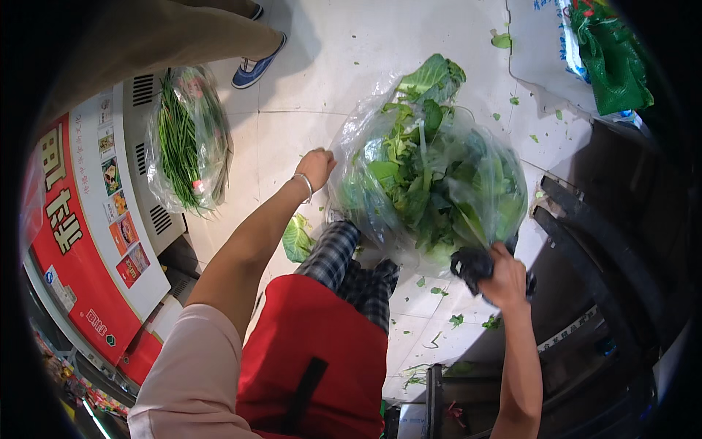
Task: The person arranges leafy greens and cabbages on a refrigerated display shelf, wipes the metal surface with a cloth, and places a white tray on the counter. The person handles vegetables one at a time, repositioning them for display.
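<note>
A large clear plastic bag (373,219) full of leafy greens (422,181) stands on the floor in front of my legs, its mouth spread wide. At the bag's left rim is my left hand (316,169), its fingers curled on the film. My right hand (504,277) grips the near right edge of the bag, together with a bunched black plastic bag (473,267). A big cabbage-like leaf (430,79) sticks out at the far side of the bag.
A bag of long green stalks (181,137) lies by a red and white cabinet (82,219) at left. Another person's shoe (259,63) is beyond it. Black metal racks (592,241) stand at right, a green mesh sack (614,71) at upper right. Leaf scraps litter the floor (307,99).
</note>
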`<action>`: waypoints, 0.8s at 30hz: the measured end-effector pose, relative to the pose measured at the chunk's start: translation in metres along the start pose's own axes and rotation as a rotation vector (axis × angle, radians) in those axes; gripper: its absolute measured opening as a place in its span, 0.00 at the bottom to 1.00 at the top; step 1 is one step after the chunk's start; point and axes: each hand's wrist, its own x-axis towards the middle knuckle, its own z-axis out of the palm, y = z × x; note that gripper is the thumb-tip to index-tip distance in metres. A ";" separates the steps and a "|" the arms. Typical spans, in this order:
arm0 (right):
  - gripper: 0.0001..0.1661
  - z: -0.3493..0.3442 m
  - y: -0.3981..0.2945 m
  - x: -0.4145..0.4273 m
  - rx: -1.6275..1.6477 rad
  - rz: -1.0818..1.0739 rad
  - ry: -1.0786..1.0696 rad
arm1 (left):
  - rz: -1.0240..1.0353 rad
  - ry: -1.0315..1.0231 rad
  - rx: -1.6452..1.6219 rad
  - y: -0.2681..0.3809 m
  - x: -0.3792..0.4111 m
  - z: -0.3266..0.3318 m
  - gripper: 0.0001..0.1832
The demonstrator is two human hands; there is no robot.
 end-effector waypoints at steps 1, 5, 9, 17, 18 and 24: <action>0.19 -0.016 -0.014 -0.012 0.097 -0.036 0.070 | 0.068 0.175 -0.082 0.003 0.006 -0.006 0.14; 0.20 -0.002 -0.008 -0.028 -0.127 0.023 -0.073 | 0.135 0.763 -0.171 0.032 0.056 0.016 0.26; 0.25 -0.008 -0.033 -0.032 0.021 0.029 -0.046 | -0.238 0.019 -0.309 0.053 0.075 0.046 0.33; 0.25 0.009 0.018 -0.098 0.012 0.466 -0.133 | -0.001 0.408 -0.359 0.072 -0.053 0.014 0.16; 0.22 0.003 0.020 -0.113 0.021 0.487 -0.105 | -0.013 0.433 -0.384 0.082 -0.064 0.007 0.16; 0.22 0.012 0.058 -0.198 -0.012 0.666 -0.095 | -0.018 0.298 -0.883 0.124 -0.122 0.029 0.16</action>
